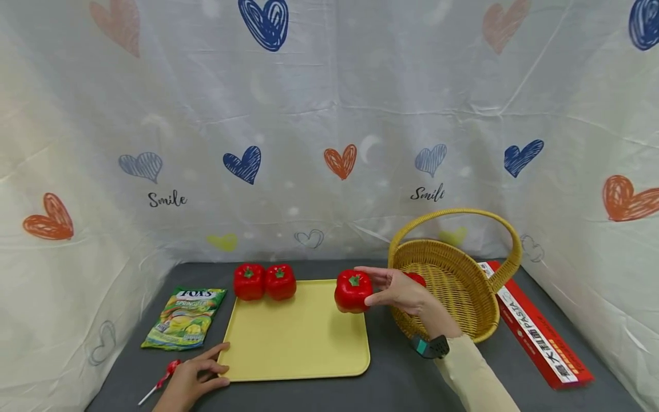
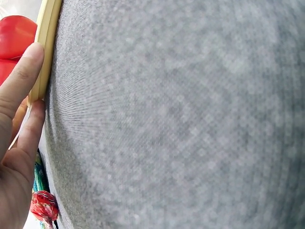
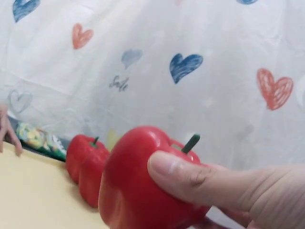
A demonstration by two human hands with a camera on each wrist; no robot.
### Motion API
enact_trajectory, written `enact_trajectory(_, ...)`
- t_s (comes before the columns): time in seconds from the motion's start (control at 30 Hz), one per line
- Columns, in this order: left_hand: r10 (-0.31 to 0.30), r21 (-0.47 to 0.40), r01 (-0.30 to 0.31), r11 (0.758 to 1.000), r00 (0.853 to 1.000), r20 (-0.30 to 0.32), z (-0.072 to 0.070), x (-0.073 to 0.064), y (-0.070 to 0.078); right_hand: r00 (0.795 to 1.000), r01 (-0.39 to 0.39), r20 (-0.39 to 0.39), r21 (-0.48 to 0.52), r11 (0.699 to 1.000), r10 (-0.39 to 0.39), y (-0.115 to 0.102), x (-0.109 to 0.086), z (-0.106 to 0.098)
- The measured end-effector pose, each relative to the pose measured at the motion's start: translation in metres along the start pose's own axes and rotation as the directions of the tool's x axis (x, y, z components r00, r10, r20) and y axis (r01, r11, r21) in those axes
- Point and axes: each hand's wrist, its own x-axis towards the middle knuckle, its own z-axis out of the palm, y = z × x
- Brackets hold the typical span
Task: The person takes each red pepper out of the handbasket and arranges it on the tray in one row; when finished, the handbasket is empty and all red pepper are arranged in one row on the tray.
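Observation:
My right hand (image 1: 404,292) grips a red bell pepper (image 1: 353,292) with a green stem, thumb on one side and fingers on the other. The pepper is over the back right of a yellow tray (image 1: 301,343). Two more red bell peppers (image 1: 249,281) (image 1: 280,282) sit side by side at the tray's back left corner. My left hand (image 1: 193,377) holds the tray's front left corner, its thumb at the front edge and fingers along the left side; the left wrist view shows the thumb against the tray's rim (image 2: 46,57).
A yellow wicker basket (image 1: 471,297) tilts toward me at right, a red thing (image 1: 416,278) inside it, partly hidden by my right hand. Beside it lies a red pasta box (image 1: 546,337). A green candy bag (image 1: 186,320) and a red lollipop (image 1: 167,372) lie at left.

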Motion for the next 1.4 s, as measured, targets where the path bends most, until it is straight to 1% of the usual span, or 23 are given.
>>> enact_trajectory(0.03,-0.003,-0.008,0.003,1.0,1.0,0.0,0.0,0.0,0.0,1.0,0.005,-0.006,-0.014,1.0,-0.005,0.003,0.006,0.002)
enact_trajectory(0.13,-0.011,-0.034,0.011,0.999,1.0,0.0,0.0,0.0,0.001,0.999,0.044,-0.025,-0.102,0.994,-0.047,0.012,0.024,0.005)
enact_trajectory(0.23,-0.008,-0.043,0.008,0.999,1.0,-0.004,-0.001,0.0,0.001,0.997,0.076,-0.016,-0.159,0.984,-0.079,0.023,0.042,0.007)
enact_trajectory(0.3,-0.002,-0.037,0.002,0.999,1.0,-0.006,-0.002,0.001,0.0,0.997,0.079,-0.005,-0.168,0.983,-0.08,0.03,0.052,0.007)
enact_trajectory(0.43,0.003,-0.031,-0.003,1.0,1.0,-0.004,-0.002,0.001,0.001,0.999,0.05,0.001,-0.166,0.985,-0.05,0.042,0.069,0.003)
enact_trajectory(0.6,0.006,-0.035,-0.006,0.999,1.0,-0.001,-0.002,0.0,0.002,1.0,0.001,-0.017,-0.191,0.982,-0.005,0.049,0.083,-0.003)
enact_trajectory(0.8,0.017,-0.044,-0.018,0.999,1.0,-0.018,-0.001,0.0,0.001,0.999,-0.048,-0.017,-0.197,0.979,0.046,0.044,0.1,-0.006)
enact_trajectory(0.97,0.04,-0.046,-0.041,0.998,0.999,-0.007,0.001,0.0,0.002,0.996,-0.085,-0.015,-0.211,0.974,0.084,0.041,0.11,-0.006)
enact_trajectory(1.07,0.048,-0.041,-0.048,0.998,0.999,-0.004,0.001,0.0,0.002,0.996,-0.089,-0.001,-0.208,0.974,0.091,0.042,0.114,-0.005)
enact_trajectory(1.23,0.027,-0.027,-0.028,0.999,1.0,-0.012,0.0,0.0,0.001,0.996,-0.075,0.021,-0.192,0.978,0.081,0.043,0.123,0.003)
enact_trajectory(1.4,0.032,-0.011,-0.032,0.999,0.999,-0.016,-0.002,-0.001,0.001,0.996,-0.079,0.037,-0.168,0.983,0.086,0.044,0.128,0.01)
